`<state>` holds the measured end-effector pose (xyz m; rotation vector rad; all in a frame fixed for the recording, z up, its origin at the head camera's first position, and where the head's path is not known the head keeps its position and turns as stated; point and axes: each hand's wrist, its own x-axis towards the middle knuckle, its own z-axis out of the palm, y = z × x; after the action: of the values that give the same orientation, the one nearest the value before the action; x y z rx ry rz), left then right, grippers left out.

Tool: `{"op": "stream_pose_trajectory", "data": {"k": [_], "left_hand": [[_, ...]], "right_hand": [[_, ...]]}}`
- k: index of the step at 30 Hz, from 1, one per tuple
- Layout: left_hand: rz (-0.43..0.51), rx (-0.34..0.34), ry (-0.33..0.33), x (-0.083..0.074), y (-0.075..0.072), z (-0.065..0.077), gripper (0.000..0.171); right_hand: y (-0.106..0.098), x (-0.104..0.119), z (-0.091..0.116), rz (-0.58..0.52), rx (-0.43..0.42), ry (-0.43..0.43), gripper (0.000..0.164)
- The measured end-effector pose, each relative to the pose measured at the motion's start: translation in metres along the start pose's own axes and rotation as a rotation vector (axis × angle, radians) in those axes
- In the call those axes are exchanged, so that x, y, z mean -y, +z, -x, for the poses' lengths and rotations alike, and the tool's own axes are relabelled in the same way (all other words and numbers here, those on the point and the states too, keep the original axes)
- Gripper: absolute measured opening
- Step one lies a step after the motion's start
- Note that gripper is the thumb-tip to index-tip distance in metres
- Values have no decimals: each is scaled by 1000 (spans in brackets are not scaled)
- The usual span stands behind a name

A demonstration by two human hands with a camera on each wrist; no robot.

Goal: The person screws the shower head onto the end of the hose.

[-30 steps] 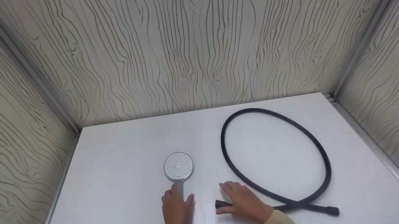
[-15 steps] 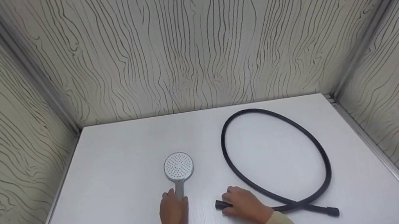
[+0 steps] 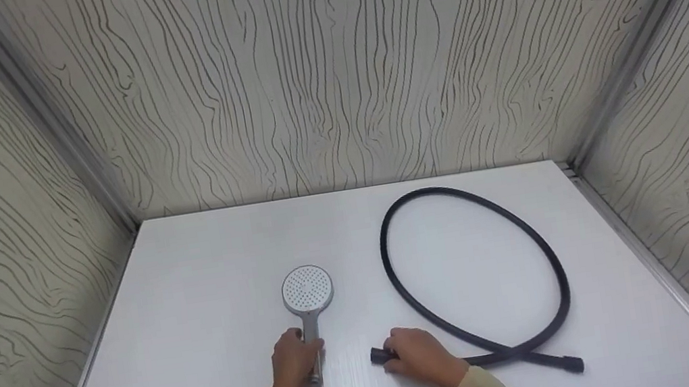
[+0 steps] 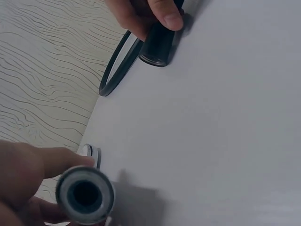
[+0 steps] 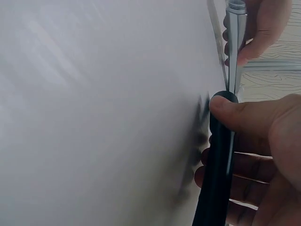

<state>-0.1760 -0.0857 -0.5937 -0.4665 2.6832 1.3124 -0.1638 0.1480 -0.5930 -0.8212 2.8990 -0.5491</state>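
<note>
My left hand [image 3: 292, 365] grips the handle of a grey shower head [image 3: 307, 289], thumb on one side and fingers on the other. Its round white spray face points up. In the left wrist view the hollow end of the handle [image 4: 84, 195] faces the camera; the right wrist view shows a threaded tip on the handle [image 5: 236, 47]. To the right, my right hand [image 3: 425, 355] holds a black shower hose [image 3: 561, 270] near one end, thumb laid along it. The hose's end fitting [image 3: 380, 355] sticks out toward the handle, a gap apart from it.
The rest of the hose lies in a large loop on the white table [image 3: 198, 311], crossing itself near the front. Its other end [image 3: 572, 364] lies at the right. Wood-patterned panels [image 3: 326, 73] stand behind the table and at both sides.
My left fingers and thumb have closed round the handle, and its lower end now shows below the hand. My right thumb and fingers, spread earlier, have closed on the hose end.
</note>
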Motion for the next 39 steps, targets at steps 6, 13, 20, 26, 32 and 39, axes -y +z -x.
{"op": "stream_pose_trajectory", "data": {"k": [6, 13, 20, 26, 32, 39], "left_hand": [[142, 113, -57, 2, -4, -1, 47], [208, 159, -79, 5, -5, -2, 43], [248, 187, -90, 4, -6, -7, 38], [327, 223, -111, 5, -6, -9, 40], [408, 282, -111, 5, -8, -11, 31], [524, 282, -142, 4, -7, -10, 32]], "right_hand": [[0, 1, -1, -3, 10, 13, 18], [-1, 0, -1, -18, 0, 10, 15], [-4, -1, -1, -69, 9, 23, 14], [-6, -1, -1, -108, 14, 40, 16], [-8, -1, -2, -120, 17, 49, 18], [-10, 0, -2, -142, 2, 50, 14]]}}
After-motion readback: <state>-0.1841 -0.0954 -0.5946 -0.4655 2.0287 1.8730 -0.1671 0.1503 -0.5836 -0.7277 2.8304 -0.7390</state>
